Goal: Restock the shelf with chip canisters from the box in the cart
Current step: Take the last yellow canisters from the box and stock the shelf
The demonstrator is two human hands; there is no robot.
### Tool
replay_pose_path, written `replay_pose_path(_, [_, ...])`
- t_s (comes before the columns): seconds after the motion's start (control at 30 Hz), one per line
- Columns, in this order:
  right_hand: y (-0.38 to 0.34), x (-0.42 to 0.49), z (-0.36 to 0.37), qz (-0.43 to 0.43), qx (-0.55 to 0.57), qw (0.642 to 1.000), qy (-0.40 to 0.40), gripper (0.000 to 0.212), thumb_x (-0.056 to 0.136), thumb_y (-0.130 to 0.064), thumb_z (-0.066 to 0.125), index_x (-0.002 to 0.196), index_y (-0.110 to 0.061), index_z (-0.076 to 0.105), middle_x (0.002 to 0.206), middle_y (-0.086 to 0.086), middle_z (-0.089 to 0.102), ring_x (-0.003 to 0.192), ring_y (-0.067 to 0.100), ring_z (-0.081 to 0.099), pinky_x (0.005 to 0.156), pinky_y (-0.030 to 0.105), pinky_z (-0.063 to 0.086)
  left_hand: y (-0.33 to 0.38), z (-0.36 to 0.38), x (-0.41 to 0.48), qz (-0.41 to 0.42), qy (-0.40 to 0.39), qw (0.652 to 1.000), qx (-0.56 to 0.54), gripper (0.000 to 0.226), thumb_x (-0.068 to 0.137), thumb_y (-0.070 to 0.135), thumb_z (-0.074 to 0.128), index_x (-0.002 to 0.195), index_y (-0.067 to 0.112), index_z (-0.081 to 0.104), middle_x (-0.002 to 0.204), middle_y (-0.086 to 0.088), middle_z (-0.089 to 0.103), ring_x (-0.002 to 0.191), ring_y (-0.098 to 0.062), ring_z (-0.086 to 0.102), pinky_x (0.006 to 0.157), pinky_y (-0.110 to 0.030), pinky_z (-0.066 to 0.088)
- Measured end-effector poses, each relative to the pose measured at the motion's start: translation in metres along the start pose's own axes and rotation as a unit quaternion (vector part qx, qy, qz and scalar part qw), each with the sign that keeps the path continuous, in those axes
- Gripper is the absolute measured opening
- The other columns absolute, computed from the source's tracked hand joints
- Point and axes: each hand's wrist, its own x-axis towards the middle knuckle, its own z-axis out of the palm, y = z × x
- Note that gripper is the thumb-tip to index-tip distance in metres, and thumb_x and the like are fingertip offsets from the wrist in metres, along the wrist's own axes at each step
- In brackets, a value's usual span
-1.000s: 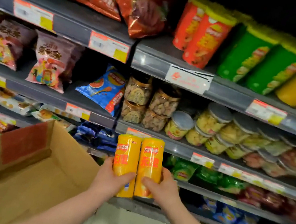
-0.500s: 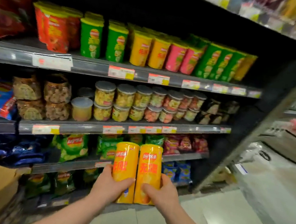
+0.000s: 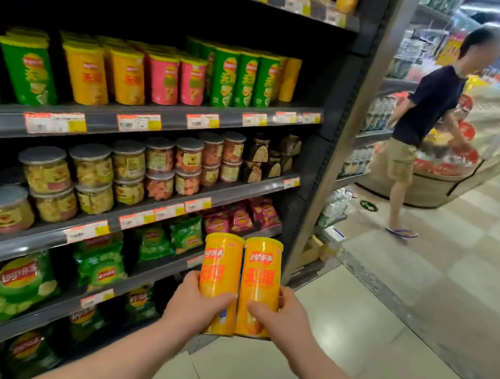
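The left hand (image 3: 192, 305) and the right hand (image 3: 282, 319) each hold one tall yellow cardboard chip canister (image 3: 219, 279) (image 3: 260, 283), fingers curled around it, upright, side by side, before the grey metal shelf (image 3: 140, 132).

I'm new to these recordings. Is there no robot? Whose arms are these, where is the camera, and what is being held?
No robot: a person works bare-handed. The single camera sits on their head, looking forward and down, so both arms reaching in from below are their own. The left hand grips one yellow chip canister, the right hand a second canister, upright and side by side. On the left is a store shelf: one row holds green, yellow and pink shelved canisters, lidded jars stand below, chip bags lower still. A bystander stands in the aisle at right.
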Motion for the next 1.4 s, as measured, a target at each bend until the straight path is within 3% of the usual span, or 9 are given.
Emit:
replay_pose_path(0.4, [0.006, 0.088, -0.100, 0.063, 0.032, 0.990, 0.121, 0.055, 0.080, -0.030, 0.070, 0.127, -0.023, 0.043, 0.108, -0.004, 0.053, 0.099, 0.016, 0.059, 0.085, 0.031, 0.053, 0.072, 0.106, 0.101, 0.030, -0.108, 0.994, 0.019, 0.067, 0.073, 0.040, 0.077, 0.126, 0.021, 0.040, 0.099, 0.006, 0.050, 0.091, -0.016, 0.053, 0.080, -0.031, 0.045])
replay_pose_path(0.6, [-0.010, 0.157, -0.131, 0.072, 0.040, 0.985, 0.152, 0.061, 0.081, -0.030, 0.069, 0.134, -0.019, 0.041, 0.109, -0.002, 0.051, 0.100, 0.019, 0.058, 0.087, 0.034, 0.053, 0.114, 0.137, 0.174, 0.045, -0.156, 0.986, 0.022, 0.058, 0.076, 0.034, 0.076, 0.116, 0.025, 0.035, 0.092, 0.009, 0.049, 0.091, -0.017, 0.053, 0.081, -0.032, 0.046])
replay_pose_path(0.7, [-0.015, 0.183, -0.143, 0.072, 0.044, 0.984, 0.160, 0.061, 0.082, -0.030, 0.069, 0.134, -0.019, 0.040, 0.107, -0.003, 0.051, 0.097, 0.017, 0.058, 0.078, 0.028, 0.052, 0.129, 0.151, 0.201, 0.051, -0.166, 0.985, 0.009, 0.057, 0.075, 0.030, 0.077, 0.116, 0.024, 0.037, 0.096, 0.005, 0.052, 0.091, -0.018, 0.056, 0.080, -0.033, 0.046])
replay_pose_path(0.9, [-0.019, 0.232, -0.171, 0.061, 0.055, 0.984, 0.156, 0.055, 0.081, -0.028, 0.070, 0.129, -0.021, 0.043, 0.100, -0.008, 0.053, 0.091, 0.013, 0.059, 0.069, 0.023, 0.050, 0.153, 0.179, 0.237, 0.041, -0.160, 0.986, 0.014, 0.057, 0.075, 0.032, 0.077, 0.112, 0.026, 0.035, 0.093, 0.007, 0.052, 0.085, -0.012, 0.056, 0.070, -0.029, 0.044])
replay_pose_path(1.03, [-0.023, 0.272, -0.193, 0.035, 0.061, 0.991, 0.118, 0.046, 0.081, -0.027, 0.069, 0.119, -0.027, 0.043, 0.097, -0.013, 0.053, 0.091, 0.011, 0.060, 0.074, 0.026, 0.054, 0.169, 0.195, 0.264, 0.051, -0.131, 0.989, 0.055, 0.065, 0.073, 0.041, 0.077, 0.121, 0.022, 0.037, 0.102, 0.003, 0.050, 0.096, -0.019, 0.056, 0.085, -0.035, 0.048])
replay_pose_path(1.1, [-0.026, 0.294, -0.204, 0.025, 0.055, 0.994, 0.094, 0.048, 0.079, -0.028, 0.071, 0.120, -0.027, 0.046, 0.101, -0.011, 0.056, 0.091, 0.009, 0.061, 0.071, 0.024, 0.054, 0.177, 0.204, 0.275, 0.045, -0.101, 0.992, 0.061, 0.067, 0.074, 0.042, 0.076, 0.124, 0.020, 0.037, 0.105, 0.003, 0.048, 0.096, -0.018, 0.052, 0.086, -0.033, 0.047])
replay_pose_path(1.23, [-0.032, 0.333, -0.235, 0.005, 0.020, 0.999, 0.045, 0.067, 0.054, -0.048, 0.071, 0.115, -0.029, 0.053, 0.104, -0.007, 0.063, 0.093, 0.013, 0.064, 0.081, 0.037, 0.057, 0.194, 0.228, 0.293, 0.024, -0.032, 0.998, 0.051, 0.075, 0.073, 0.042, 0.076, 0.132, 0.016, 0.038, 0.111, -0.001, 0.050, 0.098, -0.018, 0.051, 0.088, -0.032, 0.045])
replay_pose_path(1.3, [-0.035, 0.351, -0.254, -0.014, 0.005, 1.000, 0.026, 0.052, 0.065, -0.040, 0.074, 0.110, -0.031, 0.051, 0.102, -0.009, 0.062, 0.092, 0.011, 0.063, 0.083, 0.035, 0.055, 0.204, 0.244, 0.298, 0.013, -0.010, 0.999, 0.042, 0.076, 0.072, 0.044, 0.077, 0.132, 0.016, 0.038, 0.108, 0.000, 0.050, 0.099, -0.019, 0.053, 0.088, -0.032, 0.046])
replay_pose_path(1.4, [-0.038, 0.377, -0.283, -0.043, -0.016, 0.999, 0.001, 0.041, 0.078, -0.032, 0.071, 0.111, -0.031, 0.048, 0.097, -0.013, 0.060, 0.086, 0.003, 0.059, 0.070, 0.022, 0.050, 0.219, 0.266, 0.304, 0.007, 0.025, 0.999, 0.023, 0.077, 0.070, 0.045, 0.079, 0.130, 0.017, 0.041, 0.110, 0.000, 0.054, 0.103, -0.021, 0.057, 0.091, -0.036, 0.049])
